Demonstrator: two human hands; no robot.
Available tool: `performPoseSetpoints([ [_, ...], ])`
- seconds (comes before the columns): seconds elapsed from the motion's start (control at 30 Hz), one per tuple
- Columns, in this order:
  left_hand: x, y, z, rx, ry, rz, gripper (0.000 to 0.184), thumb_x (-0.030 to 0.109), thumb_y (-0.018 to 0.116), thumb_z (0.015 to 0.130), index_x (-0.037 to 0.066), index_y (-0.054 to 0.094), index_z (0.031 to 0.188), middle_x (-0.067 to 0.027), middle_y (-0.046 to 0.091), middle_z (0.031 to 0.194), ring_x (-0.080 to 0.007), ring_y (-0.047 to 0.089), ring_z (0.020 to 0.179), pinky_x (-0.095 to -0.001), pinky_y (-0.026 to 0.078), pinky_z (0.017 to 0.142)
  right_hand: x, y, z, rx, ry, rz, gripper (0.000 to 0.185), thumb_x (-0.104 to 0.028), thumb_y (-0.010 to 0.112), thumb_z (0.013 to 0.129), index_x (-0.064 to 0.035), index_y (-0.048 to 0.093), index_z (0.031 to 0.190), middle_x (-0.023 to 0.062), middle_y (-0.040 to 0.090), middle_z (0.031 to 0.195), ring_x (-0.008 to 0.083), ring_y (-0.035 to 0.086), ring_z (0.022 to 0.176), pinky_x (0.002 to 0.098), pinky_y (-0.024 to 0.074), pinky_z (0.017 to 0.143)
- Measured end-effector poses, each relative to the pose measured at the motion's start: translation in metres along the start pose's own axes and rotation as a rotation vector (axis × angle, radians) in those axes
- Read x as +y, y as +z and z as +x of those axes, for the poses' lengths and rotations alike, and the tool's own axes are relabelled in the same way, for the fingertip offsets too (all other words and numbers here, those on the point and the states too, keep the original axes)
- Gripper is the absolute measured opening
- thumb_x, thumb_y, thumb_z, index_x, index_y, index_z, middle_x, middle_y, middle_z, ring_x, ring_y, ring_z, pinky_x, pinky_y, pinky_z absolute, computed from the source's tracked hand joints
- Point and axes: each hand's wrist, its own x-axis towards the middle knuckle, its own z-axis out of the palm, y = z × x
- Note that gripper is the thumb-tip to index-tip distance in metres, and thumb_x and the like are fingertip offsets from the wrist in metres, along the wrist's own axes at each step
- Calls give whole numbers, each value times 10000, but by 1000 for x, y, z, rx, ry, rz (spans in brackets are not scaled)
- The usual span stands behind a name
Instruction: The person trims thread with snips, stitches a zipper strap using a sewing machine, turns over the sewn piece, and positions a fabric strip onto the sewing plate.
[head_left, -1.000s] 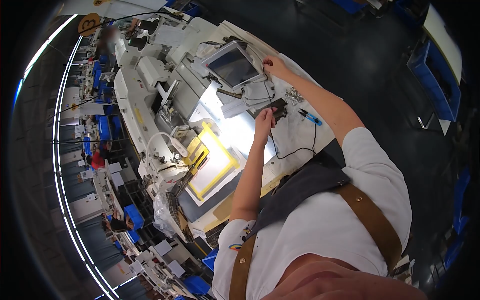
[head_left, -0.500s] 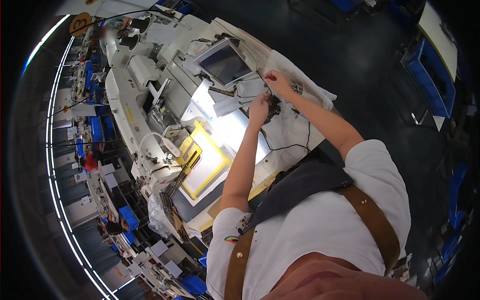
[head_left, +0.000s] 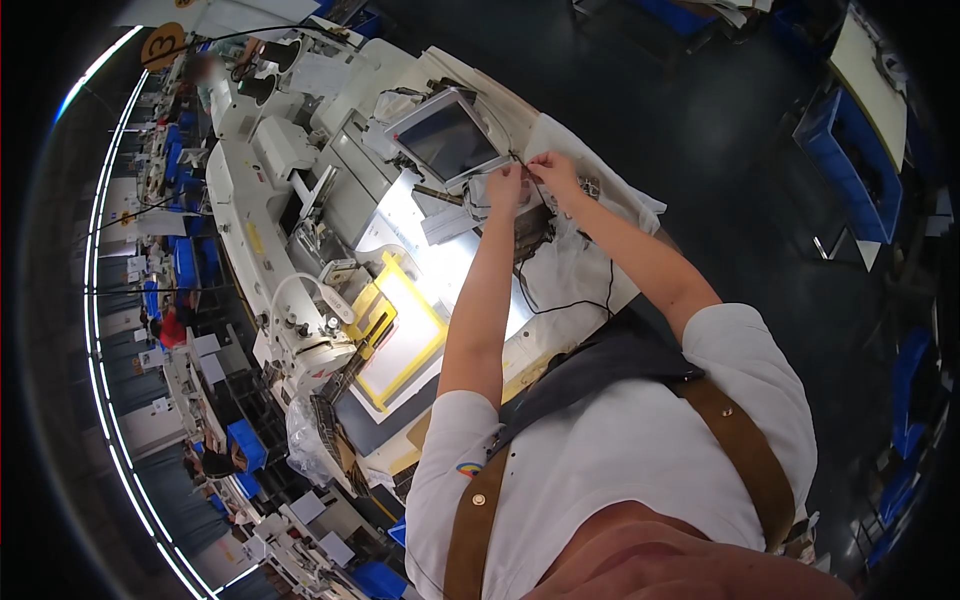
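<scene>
Fingers of the right hand (head_left: 555, 175) are pinched nearly shut on what looks like the thin black cord (head_left: 536, 312), beside the lower right corner of the flat grey display (head_left: 447, 140); those of the left hand (head_left: 505, 187) curl closed just next to them, hiding whatever they hold. Both forearms reach forward and converge, the left fairly straight, the right slanting inward from a bent elbow. Lower down, the smooth cord bends in a loose curve near the pale table's front edge. Crumpled, translucent white sheeting (head_left: 590, 255) lies under the right forearm

Pale worktable (head_left: 585, 290): screen (head_left: 447, 137), black cord (head_left: 562, 307), yellow-bordered sheet (head_left: 402, 335).
</scene>
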Motion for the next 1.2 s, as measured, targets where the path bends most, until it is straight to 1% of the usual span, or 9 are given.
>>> performPoseSetpoints([
  [0.03, -8, 0, 11, -8, 9, 55, 335, 299, 640, 957, -9, 738, 870, -102, 728, 760, -168, 690, 674, -318, 533, 608, -1, -1, 0, -14, 5, -40, 101, -47, 664, 943, 10, 661, 1026, 84, 717, 945, 144, 689, 848, 282, 563, 776],
  [0.07, -11, 1, 17, -16, 15, 111, 330, 299, 648, 951, -9, 739, 874, -101, 725, 757, -167, 687, 677, -316, 530, 608, -4, -2, -1, -27, 16, -43, 94, -47, 663, 943, 9, 664, 1019, 81, 715, 934, 143, 689, 841, 279, 563, 763],
  [0.23, -20, 7, 20, 26, -50, -176, 284, 257, 643, 946, -9, 736, 921, -90, 714, 797, -180, 677, 689, -332, 522, 600, -12, 0, -9, -30, 38, -155, 76, -62, 662, 943, 8, 674, 971, 64, 703, 873, 141, 680, 768, 280, 561, 693],
  [0.33, -21, 7, 19, 14, -114, -325, 252, 222, 627, 950, -16, 709, 929, -96, 713, 822, -192, 681, 690, -331, 526, 599, -3, 4, 2, 29, -85, -318, 86, -75, 665, 936, 4, 680, 968, 56, 697, 843, 133, 657, 708, 279, 542, 644],
  [0.47, -19, 0, 17, -50, -197, -312, 234, 226, 540, 1002, 31, 653, 1064, -101, 727, 901, -229, 730, 748, -344, 588, 599, 6, 9, 15, 32, -85, -296, 99, -83, 669, 924, -2, 686, 978, 47, 690, 815, 123, 622, 657, 274, 503, 600],
  [0.67, -20, -3, 13, -43, -149, -378, 183, 199, 559, 996, 39, 635, 1042, -96, 721, 889, -212, 712, 717, -326, 572, 567, 11, 11, 27, 55, -99, -326, 107, -98, 673, 920, -4, 687, 971, 56, 695, 805, 114, 616, 644, 268, 484, 572],
  [0.87, -20, -4, 11, -52, -150, -542, 128, 126, 571, 1017, 24, 629, 1067, -56, 674, 869, -176, 689, 778, -290, 569, 660, 2, 13, 25, 63, -6, -243, 138, -118, 672, 929, -3, 688, 1004, 63, 717, 821, 106, 635, 625, 249, 473, 505],
  [0.97, -14, -6, 6, -92, -205, -634, 117, 122, 571, 1027, 27, 624, 1070, -47, 661, 870, -153, 644, 758, -267, 528, 652, -2, 11, 23, 69, 41, -176, 143, -119, 668, 935, 0, 684, 1011, 67, 723, 825, 111, 638, 597, 253, 474, 477],
  [1.2, -6, -9, 8, -69, -372, -669, 143, 196, 650, 1003, 56, 625, 986, -19, 614, 804, -110, 522, 622, -239, 332, 449, 6, 7, 25, 78, 62, -215, 157, -137, 678, 932, 7, 675, 996, 87, 723, 820, 143, 666, 584, 279, 519, 480],
])
